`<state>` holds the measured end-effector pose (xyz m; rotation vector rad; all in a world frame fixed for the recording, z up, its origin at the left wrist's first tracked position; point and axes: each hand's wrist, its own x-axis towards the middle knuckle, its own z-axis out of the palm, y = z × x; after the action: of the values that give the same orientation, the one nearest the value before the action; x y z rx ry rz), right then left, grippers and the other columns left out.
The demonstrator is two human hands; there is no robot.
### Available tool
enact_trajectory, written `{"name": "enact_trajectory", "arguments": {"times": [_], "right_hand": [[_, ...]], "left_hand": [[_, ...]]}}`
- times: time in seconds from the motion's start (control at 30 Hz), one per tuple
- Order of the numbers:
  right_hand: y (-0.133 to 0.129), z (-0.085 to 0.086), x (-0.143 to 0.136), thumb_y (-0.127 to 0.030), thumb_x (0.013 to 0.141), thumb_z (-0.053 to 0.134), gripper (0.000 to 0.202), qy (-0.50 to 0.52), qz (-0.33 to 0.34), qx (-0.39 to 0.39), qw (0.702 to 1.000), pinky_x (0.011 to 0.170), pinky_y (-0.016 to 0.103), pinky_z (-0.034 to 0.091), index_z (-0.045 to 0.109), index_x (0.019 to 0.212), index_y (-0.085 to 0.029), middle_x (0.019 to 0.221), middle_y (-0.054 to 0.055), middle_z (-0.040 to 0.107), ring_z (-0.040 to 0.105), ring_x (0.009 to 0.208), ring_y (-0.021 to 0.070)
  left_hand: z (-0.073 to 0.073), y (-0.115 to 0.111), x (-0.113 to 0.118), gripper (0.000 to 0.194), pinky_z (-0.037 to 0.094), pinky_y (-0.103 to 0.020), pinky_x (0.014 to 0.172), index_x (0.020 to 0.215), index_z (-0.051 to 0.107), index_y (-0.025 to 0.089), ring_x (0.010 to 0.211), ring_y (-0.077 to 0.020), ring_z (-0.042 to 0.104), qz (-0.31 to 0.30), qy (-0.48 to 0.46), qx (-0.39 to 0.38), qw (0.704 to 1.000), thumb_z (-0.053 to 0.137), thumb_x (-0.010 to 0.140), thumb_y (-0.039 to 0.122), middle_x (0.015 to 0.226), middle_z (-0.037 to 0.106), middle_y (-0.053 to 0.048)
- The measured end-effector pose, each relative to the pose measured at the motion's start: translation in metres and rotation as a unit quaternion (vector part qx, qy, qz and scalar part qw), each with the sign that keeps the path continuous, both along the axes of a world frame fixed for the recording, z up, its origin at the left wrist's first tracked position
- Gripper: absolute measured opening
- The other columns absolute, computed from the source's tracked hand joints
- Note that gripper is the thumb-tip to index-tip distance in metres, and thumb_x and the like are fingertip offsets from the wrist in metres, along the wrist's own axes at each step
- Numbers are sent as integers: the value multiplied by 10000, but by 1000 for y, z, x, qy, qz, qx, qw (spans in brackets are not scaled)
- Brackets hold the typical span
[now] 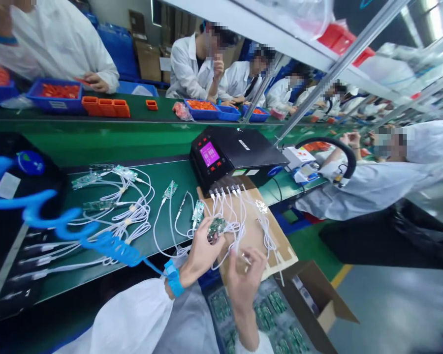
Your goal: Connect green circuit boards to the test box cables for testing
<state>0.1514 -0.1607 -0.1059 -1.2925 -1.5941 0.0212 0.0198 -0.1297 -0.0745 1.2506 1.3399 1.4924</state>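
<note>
My left hand [203, 248], with a blue strap at its wrist, grips a small green circuit board [216, 229] between thumb and fingers. Just to its right, my right hand [245, 278] has thumb and fingers drawn together in a pinch. Something small and pale shows at those fingertips, too blurred to name. White cables [237, 228] run down behind both hands from a black tester box [239, 155] with a lit pink screen. Beside the left hand, another circuit board [198, 212] lies on the bench near a cable. One more board [261, 206] rests on the cardboard [280, 238].
Bundled white cables [133, 221] with boards spread over the green bench [74, 265] at left. A coiled blue cord [77, 226] crosses there. Below my hands sits a tray of boards [268, 314], beside an open carton [317, 295]. Co-workers sit across the line and at right.
</note>
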Motion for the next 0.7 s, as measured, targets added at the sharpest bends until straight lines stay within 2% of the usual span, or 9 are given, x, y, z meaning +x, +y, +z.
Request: {"name": "enact_trajectory", "arguments": {"times": [0.13,0.23,0.37,0.5,0.57,0.7], "right_hand": [[-35,-28,-1,-215,1001,645,197,-59,125,-52,989,849,380,575,628,1196,-196,1094,113,648,638,1024,230],[-43,-37,5,-91,1017,552,225,-89,160,-59,981,809,359,575,630,1200,-195,1045,95,686,620,951,213],[-41,-31,34,-45,1002,543,282,-173,179,-77,965,702,336,551,644,1225,-185,865,51,666,562,806,204],[-44,-25,66,-41,1004,515,385,-246,197,-85,945,712,341,571,614,1354,-166,917,68,681,588,815,203],[-46,-25,76,-36,1001,512,414,-266,201,-93,938,714,337,579,602,1384,-162,951,80,686,606,831,203],[-46,-25,86,-42,1005,512,426,-255,178,-101,945,702,330,587,594,1399,-179,978,86,687,626,828,197]], "left_hand": [[-3,-4,5,95,512,-265,799,957,658,170,810,-153,606,12,-9,-30,999,635,865,161,937,629,-35],[-5,-7,9,267,526,-279,859,1132,666,178,921,-179,653,-7,-39,-49,998,694,881,266,1060,663,-64],[-6,-9,7,377,530,-268,795,1189,663,190,806,-151,623,-22,-49,-71,996,745,898,415,1001,654,-44],[-6,-6,2,404,532,-323,936,1170,682,180,1007,-211,664,0,-70,-67,995,716,923,499,1074,692,-83],[-6,-4,1,429,538,-337,936,1171,684,177,1043,-232,670,1,-85,-75,993,702,929,530,1081,706,-96],[-2,-4,4,433,535,-297,747,1134,646,194,795,-187,649,-7,-91,-108,990,669,944,583,874,672,-40]]}}
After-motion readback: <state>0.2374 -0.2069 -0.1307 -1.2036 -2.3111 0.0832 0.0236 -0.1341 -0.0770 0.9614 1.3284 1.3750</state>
